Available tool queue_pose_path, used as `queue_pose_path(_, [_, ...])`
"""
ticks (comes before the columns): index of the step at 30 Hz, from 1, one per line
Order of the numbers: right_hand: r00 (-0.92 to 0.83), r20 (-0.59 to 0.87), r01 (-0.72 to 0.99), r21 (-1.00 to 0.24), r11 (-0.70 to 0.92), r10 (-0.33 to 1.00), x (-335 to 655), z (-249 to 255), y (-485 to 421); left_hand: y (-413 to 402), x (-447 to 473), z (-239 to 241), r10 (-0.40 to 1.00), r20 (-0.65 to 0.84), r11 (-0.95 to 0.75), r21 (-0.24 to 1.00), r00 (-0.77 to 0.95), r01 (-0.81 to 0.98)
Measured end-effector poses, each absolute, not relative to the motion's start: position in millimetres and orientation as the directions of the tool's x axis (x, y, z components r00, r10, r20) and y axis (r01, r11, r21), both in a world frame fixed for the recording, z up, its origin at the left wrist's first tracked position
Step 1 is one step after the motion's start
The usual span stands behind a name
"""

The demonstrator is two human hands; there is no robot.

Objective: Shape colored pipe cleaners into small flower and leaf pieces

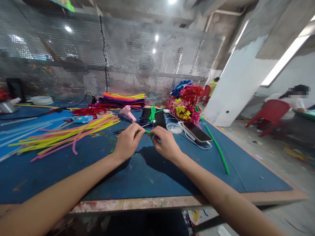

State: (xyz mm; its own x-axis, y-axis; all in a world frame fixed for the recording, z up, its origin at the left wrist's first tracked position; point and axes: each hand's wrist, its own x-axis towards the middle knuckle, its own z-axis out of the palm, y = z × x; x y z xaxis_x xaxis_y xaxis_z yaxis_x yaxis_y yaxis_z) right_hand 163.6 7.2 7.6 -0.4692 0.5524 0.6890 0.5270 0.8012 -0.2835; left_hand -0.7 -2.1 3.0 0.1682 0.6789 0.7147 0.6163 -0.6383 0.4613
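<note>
Left hand point(130, 140) and right hand point(165, 141) pinch a green strip point(148, 131) near a dish point(175, 133) of small pieces point(173, 127).

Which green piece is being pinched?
The green piece between left hand and right hand; the green bundle sits behind, the long green stem lies right of the phone.

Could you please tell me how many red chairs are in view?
2: the nearer chair at the right, the farther chair left of the pillar; others may be hidden.
</note>
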Motion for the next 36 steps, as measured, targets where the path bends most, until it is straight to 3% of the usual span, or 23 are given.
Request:
queue_pose_path(9, [-0.481, 0.738, 0.519, -0.195, 0.832, 0.474, 167.5, 6.3, 12.1, 2.6, -2.8, 4.0, 0.697, 0.705, -0.615, 0.496, 0.129, 0.614])
queue_pose_path(14, [-0.477, 0.735, 0.496, -0.227, 0.838, 0.482, 166.6, 13.0, 8.5, 2.6, -2.2, 5.0, 0.682, 0.720, -0.630, 0.492, 0.126, 0.601])
queue_pose_path(17, [-0.415, 0.689, 0.440, -0.420, 0.794, 0.595, 165.5, 13.3, 10.6, 2.3, -1.0, 3.5, 0.673, 0.726, -0.641, 0.476, 0.143, 0.602])
queue_pose_path(21, [-0.317, 0.475, 0.222, -0.804, 0.551, 0.821, 163.8, 12.5, 16.2, 1.8, -1.2, 1.5, 0.647, 0.746, -0.657, 0.442, 0.155, 0.611])
queue_pose_path(23, [-0.272, 0.401, 0.055, -0.901, 0.430, 0.875, 164.1, 13.1, 18.4, 0.7, -1.5, 1.1, 0.632, 0.755, -0.668, 0.417, 0.173, 0.616])
queue_pose_path(25, [-0.225, 0.387, -0.035, -0.921, 0.389, 0.894, 165.7, 14.2, 19.5, -0.7, -1.6, 0.9, 0.625, 0.756, -0.675, 0.398, 0.195, 0.621])
queue_pose_path(31, [-0.132, 0.432, 0.140, -0.883, 0.449, 0.892, 169.3, 17.5, 15.6, -2.6, -1.4, -0.5, 0.635, 0.739, -0.669, 0.381, 0.225, 0.639])
queue_pose_path(36, [-0.106, 0.551, 0.373, -0.749, 0.547, 0.827, 167.2, 16.8, 8.1, -1.7, -0.9, -0.3, 0.643, 0.737, -0.660, 0.393, 0.210, 0.640])
